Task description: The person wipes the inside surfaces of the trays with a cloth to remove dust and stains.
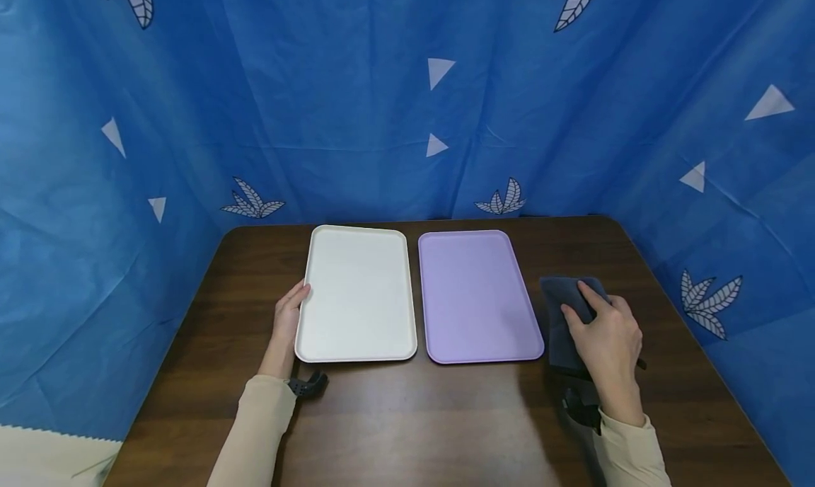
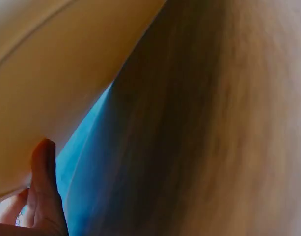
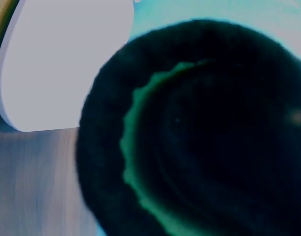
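Observation:
In the head view my left hand (image 1: 289, 313) grips the left rim of a white rectangular tray (image 1: 358, 292). Seen from the left wrist, one digit lies against the tray's pale surface (image 2: 57, 93), with more fingers behind its edge. Over on the right, my right hand (image 1: 608, 331) holds a dark grey, pouch-like thing (image 1: 563, 342), thumb and index finger curved over its upper face; the other fingers are mostly hidden. A dark rounded shape (image 3: 103, 142) with a greenish inner edge fills much of the right wrist view. Between the hands lies a purple tray (image 1: 479, 296).
Both trays rest side by side on a dark brown wooden table (image 1: 407, 430), a narrow gap between them. Blue patterned curtain (image 1: 356, 105) hangs behind the table and along both sides. A black strap device (image 1: 308, 386) sits at the left wrist.

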`<move>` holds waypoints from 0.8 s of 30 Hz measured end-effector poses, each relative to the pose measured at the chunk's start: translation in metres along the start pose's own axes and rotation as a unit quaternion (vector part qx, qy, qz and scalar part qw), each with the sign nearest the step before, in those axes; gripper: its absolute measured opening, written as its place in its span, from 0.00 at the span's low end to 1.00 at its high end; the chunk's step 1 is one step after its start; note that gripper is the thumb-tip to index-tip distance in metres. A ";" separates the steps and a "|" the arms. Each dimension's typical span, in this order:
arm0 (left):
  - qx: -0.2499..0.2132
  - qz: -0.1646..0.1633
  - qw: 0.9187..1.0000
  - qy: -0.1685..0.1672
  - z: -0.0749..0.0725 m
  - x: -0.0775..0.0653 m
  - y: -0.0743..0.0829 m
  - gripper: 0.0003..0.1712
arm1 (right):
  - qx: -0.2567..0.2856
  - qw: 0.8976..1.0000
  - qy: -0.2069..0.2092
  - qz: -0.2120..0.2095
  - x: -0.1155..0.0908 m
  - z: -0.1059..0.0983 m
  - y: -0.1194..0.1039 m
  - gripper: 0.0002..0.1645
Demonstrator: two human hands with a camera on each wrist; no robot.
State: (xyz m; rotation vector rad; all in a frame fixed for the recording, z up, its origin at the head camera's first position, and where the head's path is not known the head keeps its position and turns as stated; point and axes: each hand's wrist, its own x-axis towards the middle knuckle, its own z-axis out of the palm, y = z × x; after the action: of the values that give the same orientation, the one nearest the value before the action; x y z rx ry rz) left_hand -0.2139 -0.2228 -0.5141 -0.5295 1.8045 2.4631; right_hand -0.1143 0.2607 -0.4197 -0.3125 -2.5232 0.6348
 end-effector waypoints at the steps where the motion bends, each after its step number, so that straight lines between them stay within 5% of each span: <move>1: 0.020 0.001 1.000 -0.002 -0.001 0.001 0.000 0.30 | 0.000 1.000 0.001 -0.001 0.000 0.000 0.001 0.30; 6: 0.149 -0.007 0.989 -0.009 -0.007 0.003 0.006 0.32 | -0.005 1.000 0.002 -0.006 0.001 0.003 0.006 0.29; 14: 0.316 -0.001 0.948 -0.034 -0.011 0.002 0.018 0.32 | -0.012 0.999 -0.001 -0.031 0.011 0.012 0.023 0.29; 18: 0.358 0.025 0.933 -0.043 -0.013 0.000 0.017 0.33 | -0.025 0.999 -0.011 -0.042 0.019 0.019 0.037 0.29; 24: 0.374 0.055 0.926 -0.026 -0.016 -0.002 0.013 0.33 | -0.040 0.997 -0.063 -0.033 0.026 0.030 0.057 0.31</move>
State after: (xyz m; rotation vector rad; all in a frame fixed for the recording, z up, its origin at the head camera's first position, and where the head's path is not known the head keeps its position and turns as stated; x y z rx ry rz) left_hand -0.2116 -0.2418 -0.5057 -0.2971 2.5638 1.5891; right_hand -0.1472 0.3072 -0.4598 -0.2236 -2.6715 0.5456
